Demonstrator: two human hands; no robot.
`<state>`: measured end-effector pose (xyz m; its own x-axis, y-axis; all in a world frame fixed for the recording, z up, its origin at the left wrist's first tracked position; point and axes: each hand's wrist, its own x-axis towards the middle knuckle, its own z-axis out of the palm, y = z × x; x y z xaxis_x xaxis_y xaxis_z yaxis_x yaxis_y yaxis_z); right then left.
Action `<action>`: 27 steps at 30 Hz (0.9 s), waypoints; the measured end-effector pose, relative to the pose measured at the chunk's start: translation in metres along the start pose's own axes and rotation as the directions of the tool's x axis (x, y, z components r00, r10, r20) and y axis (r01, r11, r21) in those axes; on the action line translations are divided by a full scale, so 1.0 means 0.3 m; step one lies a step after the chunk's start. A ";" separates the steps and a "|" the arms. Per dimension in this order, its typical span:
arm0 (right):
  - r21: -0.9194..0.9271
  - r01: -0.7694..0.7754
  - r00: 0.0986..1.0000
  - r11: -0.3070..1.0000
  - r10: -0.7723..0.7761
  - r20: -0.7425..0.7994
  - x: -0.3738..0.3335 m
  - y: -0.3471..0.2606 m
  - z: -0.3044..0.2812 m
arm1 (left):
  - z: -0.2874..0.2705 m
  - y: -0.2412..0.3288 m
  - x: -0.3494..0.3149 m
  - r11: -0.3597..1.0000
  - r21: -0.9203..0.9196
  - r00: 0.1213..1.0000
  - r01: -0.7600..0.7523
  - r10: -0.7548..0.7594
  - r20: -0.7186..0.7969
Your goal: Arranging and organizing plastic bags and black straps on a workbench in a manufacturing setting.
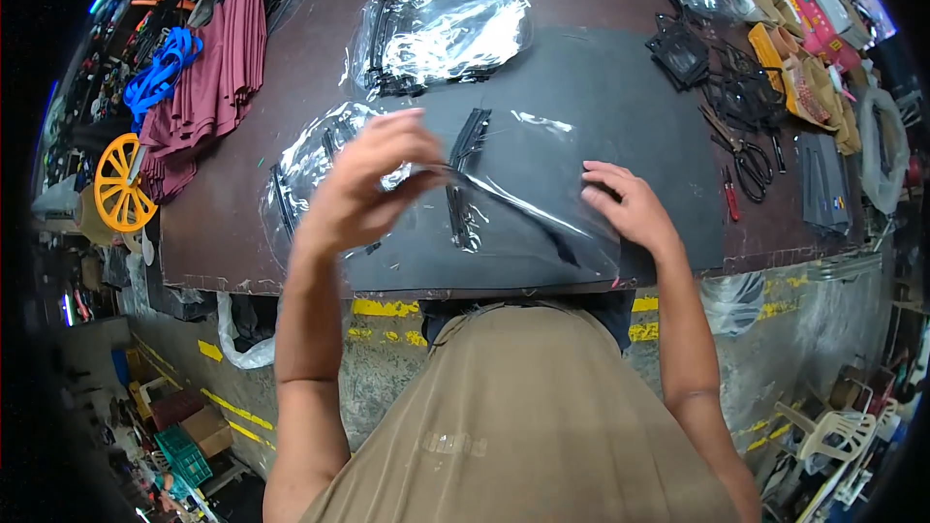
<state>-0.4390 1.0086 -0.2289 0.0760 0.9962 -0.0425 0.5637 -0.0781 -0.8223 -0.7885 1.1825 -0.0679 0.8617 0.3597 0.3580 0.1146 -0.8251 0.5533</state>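
My left hand [373, 179] is raised over the table and smeared by motion. Its fingers and thumb close on the edge of a clear plastic sheet [538, 169], where a dark band slants down to the right. At the right side of this sheet, my right hand [635, 211] lies with fingers apart, touching its edge or the mat beside it. A black zipper-like strip [459, 203] runs upright near the sheet's left side. Partly behind my left hand and forearm lies another clear plastic piece [308, 160] with black strips.
A stack of clear plastic pieces with black edging [450, 34] lies farther back on the dark mat [668, 155]. Black scissors [751, 169] and a red-handled tool [729, 196] lie at right, near grey strips [823, 184]. Maroon fabric [218, 77] and a yellow wheel [123, 184] are at left.
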 end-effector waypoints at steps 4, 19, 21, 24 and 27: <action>-0.296 0.111 0.992 0.949 -0.124 -0.024 -0.036 -0.039 0.048 | -0.236 0.028 -0.171 0.982 -0.188 0.958 0.019 -0.072 -0.277; -0.378 0.155 0.988 0.913 -0.152 0.039 -0.041 -0.051 0.022 | -0.761 -0.100 -0.515 0.891 -0.168 0.727 0.421 -0.442 -0.525; -0.371 0.141 0.990 0.918 -0.131 0.053 -0.041 -0.062 0.008 | -0.701 -0.288 -0.480 0.869 -0.165 0.790 0.466 -0.492 -0.365; -0.386 0.091 0.996 0.918 -0.076 0.055 -0.052 -0.072 -0.010 | -0.512 -0.602 -0.470 0.807 -0.105 0.796 0.581 -0.591 -0.136; -0.390 0.067 0.997 0.918 -0.050 0.053 -0.065 -0.068 -0.028 | -0.286 -0.802 -0.519 0.640 -0.105 0.639 0.761 -0.768 -0.048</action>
<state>-0.4450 0.9904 -0.2067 0.0038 0.9995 -0.0316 0.8438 -0.0201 -0.5363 -0.9927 1.3625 -0.1924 0.4391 0.8840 -0.1601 0.6775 -0.2088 0.7052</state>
